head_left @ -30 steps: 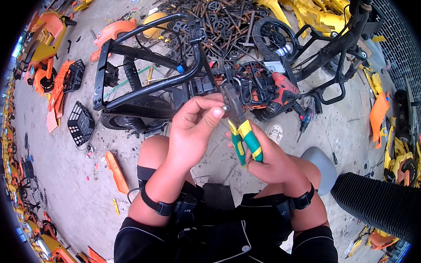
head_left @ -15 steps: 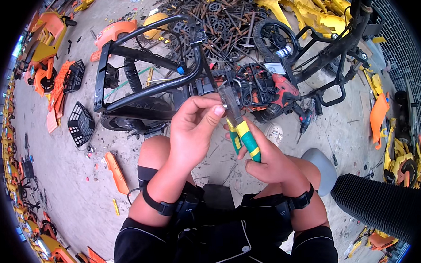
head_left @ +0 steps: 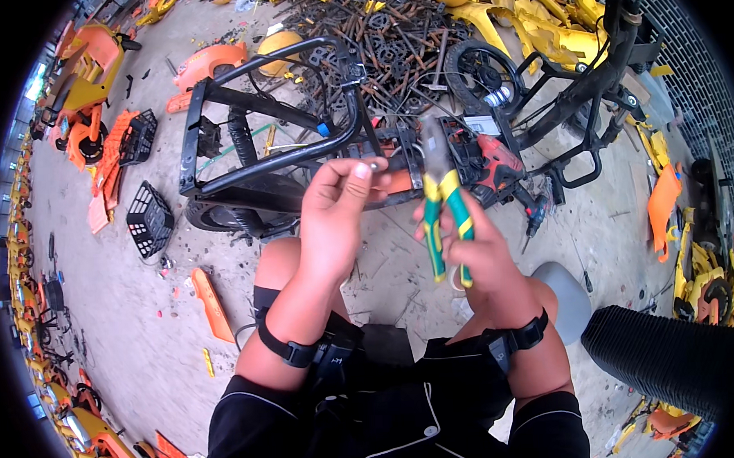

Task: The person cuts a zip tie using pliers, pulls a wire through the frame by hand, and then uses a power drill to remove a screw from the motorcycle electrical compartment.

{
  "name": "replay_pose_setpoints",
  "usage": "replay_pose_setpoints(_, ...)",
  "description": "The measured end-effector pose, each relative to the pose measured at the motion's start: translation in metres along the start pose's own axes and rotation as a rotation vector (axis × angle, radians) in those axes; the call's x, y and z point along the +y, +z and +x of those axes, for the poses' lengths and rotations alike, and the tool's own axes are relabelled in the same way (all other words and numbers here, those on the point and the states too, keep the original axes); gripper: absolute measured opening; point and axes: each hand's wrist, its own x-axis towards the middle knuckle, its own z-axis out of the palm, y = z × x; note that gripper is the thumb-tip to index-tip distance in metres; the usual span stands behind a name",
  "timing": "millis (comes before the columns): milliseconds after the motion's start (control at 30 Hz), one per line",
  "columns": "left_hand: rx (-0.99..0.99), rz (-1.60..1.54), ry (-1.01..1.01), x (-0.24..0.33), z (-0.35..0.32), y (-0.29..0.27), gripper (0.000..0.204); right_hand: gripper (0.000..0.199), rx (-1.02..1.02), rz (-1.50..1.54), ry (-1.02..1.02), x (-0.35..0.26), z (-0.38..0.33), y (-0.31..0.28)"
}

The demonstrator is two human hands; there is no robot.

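Right hand (head_left: 483,250) wrapped around green-handled pliers (head_left: 442,179), their head jutting beyond its grip, left hand (head_left: 333,210) pinching a small metal piece (head_left: 373,166) between thumb and finger, apart from the pliers.

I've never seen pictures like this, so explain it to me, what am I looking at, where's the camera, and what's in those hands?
There's no machine arm here: these are a person's own bare hands, seen from a camera worn on the head, looking down. Its wide lens bends straight edges near the rim.

The left hand pinches a small shiny piece, too small to identify. The right hand holds green-and-yellow-handled pliers, their tip apart from that piece.

Ahead is a black metal frame, with a pile of dark, rusty parts beyond it. A long orange piece lies on the floor to the left.
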Motion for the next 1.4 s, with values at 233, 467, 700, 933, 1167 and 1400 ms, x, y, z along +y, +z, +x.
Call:
replay_pose_setpoints(233,0.025,-0.125,0.124,0.043,0.016,-0.001,0.032,0.058,0.351,0.381,-0.017,0.004,0.031,-0.034)
replay_pose_setpoints(467,-0.022,0.126,0.075,0.074,0.079,-0.007,0.032,0.048,0.381,0.489,0.135,0.024,0.04,-0.05)
replay_pose_setpoints(700,-0.022,0.443,0.263,0.066,0.123,-0.006,0.031,0.047,0.402,0.439,0.154,0.019,0.042,-0.043)
replay_pose_setpoints(933,0.018,0.503,0.414,0.047,0.133,-0.003,0.021,0.043,0.41,0.413,0.174,0.025,0.054,-0.044)
replay_pose_setpoints(1167,0.058,0.651,0.427,0.048,0.137,-0.006,0.019,0.041,0.378,0.39,0.223,0.022,0.055,-0.039)
replay_pose_setpoints(1400,0.082,1.017,0.618,0.05,0.129,0.002,0.013,0.041,0.375,0.367,0.211,0.02,0.056,-0.032)
